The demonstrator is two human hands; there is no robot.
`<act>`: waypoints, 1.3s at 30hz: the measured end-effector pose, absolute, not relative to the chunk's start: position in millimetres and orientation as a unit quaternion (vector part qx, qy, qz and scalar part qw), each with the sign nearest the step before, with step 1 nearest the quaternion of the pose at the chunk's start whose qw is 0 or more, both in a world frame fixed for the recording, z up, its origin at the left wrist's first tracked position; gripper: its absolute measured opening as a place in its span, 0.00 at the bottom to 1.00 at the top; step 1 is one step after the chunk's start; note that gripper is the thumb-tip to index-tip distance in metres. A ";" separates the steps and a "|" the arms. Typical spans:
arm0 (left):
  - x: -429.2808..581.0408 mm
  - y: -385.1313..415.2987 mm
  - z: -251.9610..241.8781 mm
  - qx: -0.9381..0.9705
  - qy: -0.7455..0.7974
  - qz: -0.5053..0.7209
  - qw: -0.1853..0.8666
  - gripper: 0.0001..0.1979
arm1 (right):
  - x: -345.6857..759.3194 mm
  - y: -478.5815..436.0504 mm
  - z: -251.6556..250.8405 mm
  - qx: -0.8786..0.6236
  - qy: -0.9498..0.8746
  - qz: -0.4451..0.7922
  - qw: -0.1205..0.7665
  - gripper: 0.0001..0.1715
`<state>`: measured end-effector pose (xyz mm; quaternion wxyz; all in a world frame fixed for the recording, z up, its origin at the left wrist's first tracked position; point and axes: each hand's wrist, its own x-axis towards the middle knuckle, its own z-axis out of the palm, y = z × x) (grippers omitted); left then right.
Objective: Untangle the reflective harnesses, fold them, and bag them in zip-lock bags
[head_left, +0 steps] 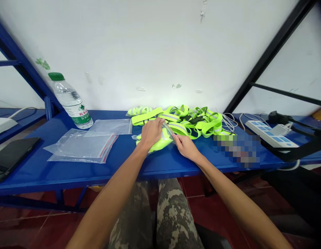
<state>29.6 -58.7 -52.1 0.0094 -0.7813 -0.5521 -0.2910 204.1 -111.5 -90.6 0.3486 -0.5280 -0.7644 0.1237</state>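
Between my hands lies a clear zip bag (160, 142) with a folded neon-yellow reflective strap inside, resting on the blue table (129, 169). My left hand (151, 133) is closed at the far end of the bag's zip edge, its fingers pressed together there. My right hand (185, 145) pinches the near end of that same edge. Just behind the bag is a tangled heap of neon-yellow reflective straps (209, 126) with grey stripes and black parts. Another yellow bundle (138, 110), seemingly bagged, sits at the heap's left end.
Left of my hands lie several flat clear zip bags (79, 145). A water bottle (73, 103) with a green cap stands by the wall. A black phone (15, 157) is at the far left. On the right are a power strip (271, 133), white cables (230, 121) and a pixelated patch.
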 end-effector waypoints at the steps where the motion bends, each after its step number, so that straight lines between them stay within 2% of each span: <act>1: 29.9 -59.2 -52.2 -0.782 -0.553 -0.288 0.014 0.25 | 204.5 -111.4 -91.1 -0.531 -0.761 0.126 0.352 0.28; 8: 27.2 -74.4 -34.1 -0.751 -0.570 -0.326 0.068 0.23 | 207.5 -105.9 -94.0 -0.535 -0.736 0.170 0.379 0.30; 13: 18.7 -100.3 -38.1 -0.766 -0.570 -0.275 0.111 0.21 | 209.3 -107.3 -99.4 -0.520 -0.738 0.103 0.418 0.20; 17: 10.6 -104.5 -63.0 -0.804 -0.564 -0.174 0.072 0.22 | 198.9 -111.3 -85.7 -0.510 -0.739 0.004 0.441 0.29; 21: 7.2 -97.4 -71.1 -0.823 -0.545 -0.146 0.070 0.23 | 172.1 -100.1 -67.8 -0.468 -0.804 -0.019 0.366 0.32; 25: 5.0 -86.1 -69.6 -0.834 -0.531 -0.141 0.054 0.19 | 152.5 -79.8 -75.1 -0.462 -0.845 -0.016 0.271 0.30; 32: 1.0 -72.4 -71.6 -0.856 -0.496 -0.137 0.049 0.20 | 153.8 -77.2 -82.7 -0.498 -0.829 0.015 0.253 0.29; 39: 1.9 -75.3 -70.9 -0.858 -0.488 -0.145 0.067 0.21 | 149.9 -82.0 -82.5 -0.507 -0.815 -0.055 0.277 0.26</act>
